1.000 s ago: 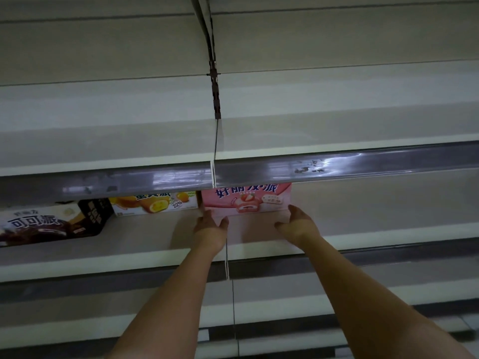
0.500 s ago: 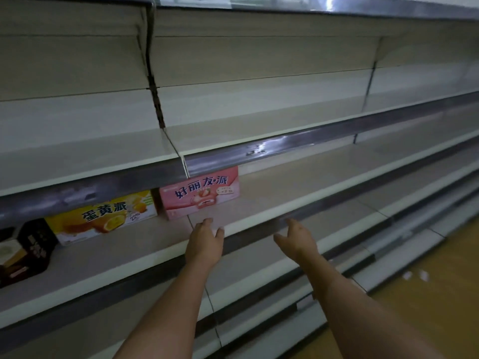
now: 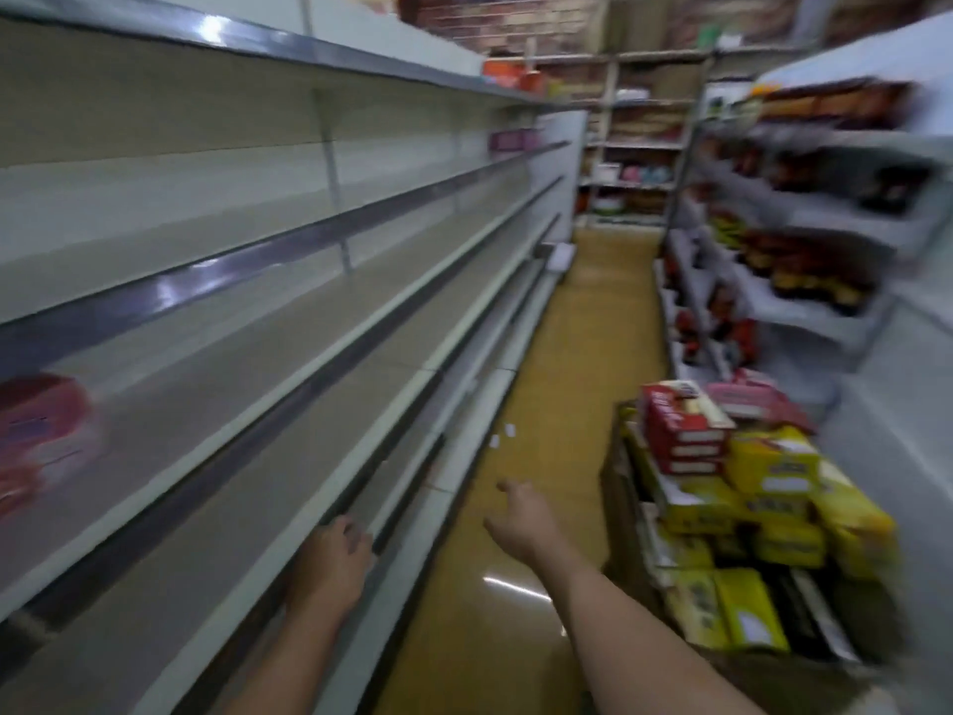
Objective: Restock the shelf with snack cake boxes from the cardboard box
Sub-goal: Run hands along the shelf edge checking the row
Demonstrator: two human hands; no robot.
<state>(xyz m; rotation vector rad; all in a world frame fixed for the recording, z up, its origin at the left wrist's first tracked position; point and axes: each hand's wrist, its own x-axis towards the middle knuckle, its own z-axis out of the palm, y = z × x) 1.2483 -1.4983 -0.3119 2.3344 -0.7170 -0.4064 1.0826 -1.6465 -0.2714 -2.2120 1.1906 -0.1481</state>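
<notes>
Now both hands are out in the aisle and neither one holds a thing. Left hand (image 3: 335, 559) hangs low by the front edge of the lower shelves (image 3: 289, 384), fingers loosely curled and relaxed, nothing in them; whether it touches the shelf lip is hard to tell through the blur. Right hand (image 3: 521, 518) reaches out over the yellow floor (image 3: 577, 363), fingers spread and loose, pointing toward the far end of the aisle. Down on the right sits the cardboard box (image 3: 616, 508), open-topped and piled high with snack cake boxes (image 3: 773, 472): yellow ones in the middle and at the front, red ones (image 3: 680, 430) stacked on top at the back, a pink one (image 3: 748, 399) just behind those. Over at the far left edge, one pink box (image 3: 41, 430) stands on the middle shelf, badly smeared by motion. Opposite, the right-hand shelving (image 3: 804, 260) carries dark, blurred goods, and small white scraps (image 3: 503, 436) lie on the floor near the shelf base.
</notes>
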